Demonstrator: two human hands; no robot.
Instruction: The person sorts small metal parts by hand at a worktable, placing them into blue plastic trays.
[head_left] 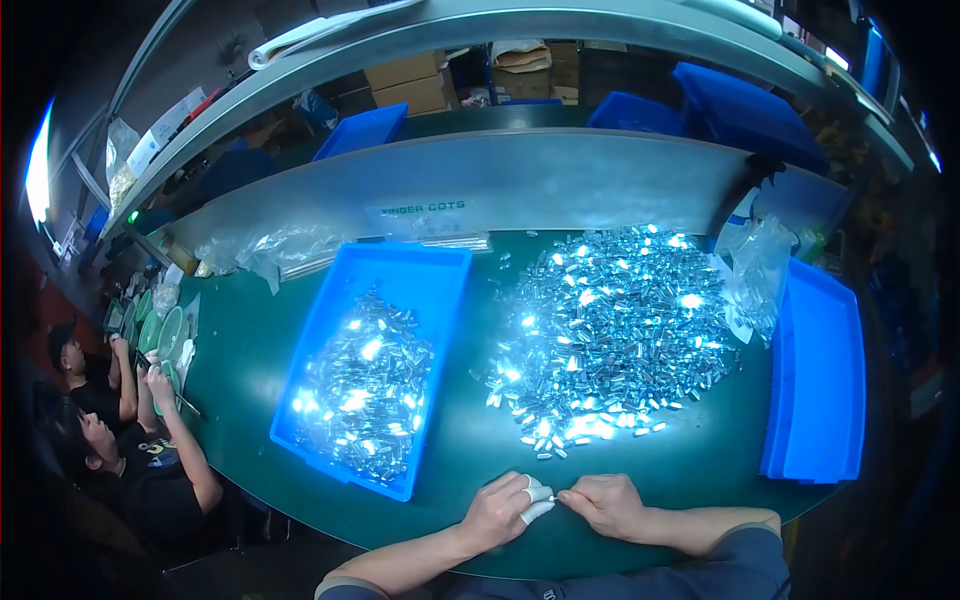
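My left hand (500, 512) is closed at the near edge of the green table, with white finger cots (538, 499) on its fingertips. Facing it, my right hand (608, 506) is closed too, thumb and forefinger pinched. The fingertips of both hands meet around something tiny and pale, too small to make out. Just beyond them spreads a big heap of small shiny metal pieces (620, 330), loose on the table (470, 510). To the left, a shallow blue tray (415, 268) holds another pile of similar metal pieces (365, 390).
An upturned or nested blue tray (818, 380) stands at the right edge, near clear plastic bags (758, 265). A low metal partition (560, 180) closes off the back, with more plastic bags (290, 245) before it. Two people (150, 480) work at the far left beside green baskets (172, 330).
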